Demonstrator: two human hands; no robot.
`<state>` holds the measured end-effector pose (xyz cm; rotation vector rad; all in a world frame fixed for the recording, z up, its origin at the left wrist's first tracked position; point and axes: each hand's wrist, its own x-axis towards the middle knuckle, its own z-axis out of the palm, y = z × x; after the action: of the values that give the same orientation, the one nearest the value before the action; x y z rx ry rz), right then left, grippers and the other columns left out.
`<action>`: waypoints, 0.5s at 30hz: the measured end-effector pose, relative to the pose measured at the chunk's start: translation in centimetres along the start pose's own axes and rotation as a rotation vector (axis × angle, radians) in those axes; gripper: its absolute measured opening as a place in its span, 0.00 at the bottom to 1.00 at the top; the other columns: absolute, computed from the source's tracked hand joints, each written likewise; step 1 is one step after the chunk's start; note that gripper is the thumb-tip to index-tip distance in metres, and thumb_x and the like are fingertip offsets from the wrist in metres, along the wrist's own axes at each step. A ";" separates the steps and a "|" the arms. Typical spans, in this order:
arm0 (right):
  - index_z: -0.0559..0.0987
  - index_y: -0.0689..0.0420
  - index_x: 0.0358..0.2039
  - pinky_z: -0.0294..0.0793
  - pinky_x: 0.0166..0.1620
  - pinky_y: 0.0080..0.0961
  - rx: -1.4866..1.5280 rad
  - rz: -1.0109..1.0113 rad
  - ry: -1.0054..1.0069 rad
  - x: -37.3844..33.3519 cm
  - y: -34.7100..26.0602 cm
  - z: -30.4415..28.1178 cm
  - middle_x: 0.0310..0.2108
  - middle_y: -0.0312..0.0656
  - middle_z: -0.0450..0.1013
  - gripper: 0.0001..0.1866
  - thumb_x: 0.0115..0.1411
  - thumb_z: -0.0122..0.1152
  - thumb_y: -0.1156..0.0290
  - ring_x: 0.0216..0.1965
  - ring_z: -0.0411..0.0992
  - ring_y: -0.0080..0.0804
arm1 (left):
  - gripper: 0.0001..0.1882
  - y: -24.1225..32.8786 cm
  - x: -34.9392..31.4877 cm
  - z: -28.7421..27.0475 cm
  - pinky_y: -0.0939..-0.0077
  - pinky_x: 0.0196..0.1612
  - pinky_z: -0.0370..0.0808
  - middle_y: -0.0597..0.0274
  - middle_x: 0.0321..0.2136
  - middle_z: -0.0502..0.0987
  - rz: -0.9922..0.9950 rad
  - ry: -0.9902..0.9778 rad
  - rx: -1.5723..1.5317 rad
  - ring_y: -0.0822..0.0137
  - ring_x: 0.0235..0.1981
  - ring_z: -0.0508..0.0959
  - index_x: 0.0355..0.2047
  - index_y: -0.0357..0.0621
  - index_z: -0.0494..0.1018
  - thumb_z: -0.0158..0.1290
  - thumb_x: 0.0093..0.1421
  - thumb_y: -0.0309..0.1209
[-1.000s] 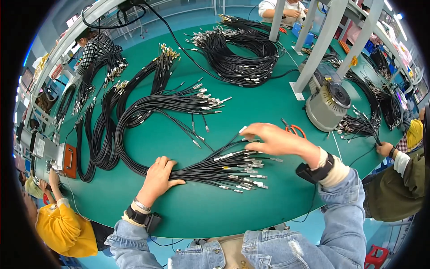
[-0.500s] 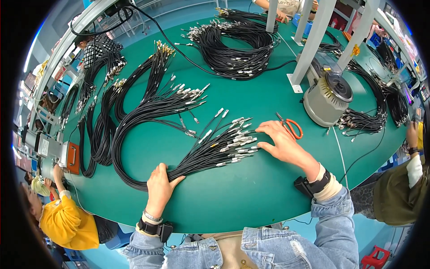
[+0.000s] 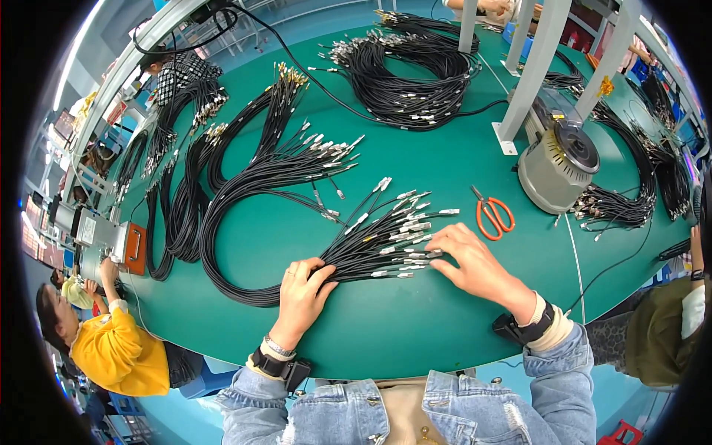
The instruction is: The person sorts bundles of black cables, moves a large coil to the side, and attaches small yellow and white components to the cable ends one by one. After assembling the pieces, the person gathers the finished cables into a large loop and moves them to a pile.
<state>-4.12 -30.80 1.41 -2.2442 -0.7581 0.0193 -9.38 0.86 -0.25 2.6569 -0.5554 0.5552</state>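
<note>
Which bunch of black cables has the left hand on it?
The C-shaped bundle of thin black cables with silvery-white connectors: its nearer end runs under the bare left hand. Other black bundles lie away from that hand.

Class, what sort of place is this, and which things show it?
Probably a factory workshop: bundles of black cables lie on a large green table, a grey machine stands on it, and co-workers are around its edge.
</note>
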 end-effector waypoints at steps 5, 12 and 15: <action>0.75 0.58 0.37 0.64 0.47 0.35 -0.114 -0.033 -0.026 0.0 -0.5 2.1 0.38 0.40 0.69 0.10 0.54 0.63 0.72 0.43 0.66 0.40 | 0.13 -1.1 -0.8 0.2 0.68 0.35 0.71 0.63 0.31 0.73 0.173 0.078 0.062 0.62 0.32 0.73 0.30 0.43 0.76 0.64 0.42 0.22; 0.73 0.57 0.30 0.63 0.42 0.33 -0.223 -0.004 0.003 2.7 1.4 3.6 0.32 0.39 0.68 0.05 0.54 0.61 0.75 0.39 0.67 0.38 | 0.12 -1.7 -1.0 0.2 0.71 0.31 0.71 0.65 0.27 0.73 0.291 0.103 0.012 0.64 0.29 0.73 0.28 0.43 0.75 0.62 0.42 0.21; 0.72 0.57 0.28 0.62 0.41 0.33 -0.244 -0.049 0.048 4.2 2.1 3.9 0.31 0.39 0.68 0.05 0.54 0.61 0.75 0.38 0.67 0.38 | 0.11 -1.9 -1.2 0.5 0.72 0.31 0.71 0.64 0.27 0.73 0.308 0.109 -0.008 0.64 0.28 0.73 0.28 0.42 0.75 0.62 0.42 0.20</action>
<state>-0.52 -27.23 -1.88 -2.4452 -0.8265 -0.1588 -9.36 2.65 -1.68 2.5293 -0.9387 0.7779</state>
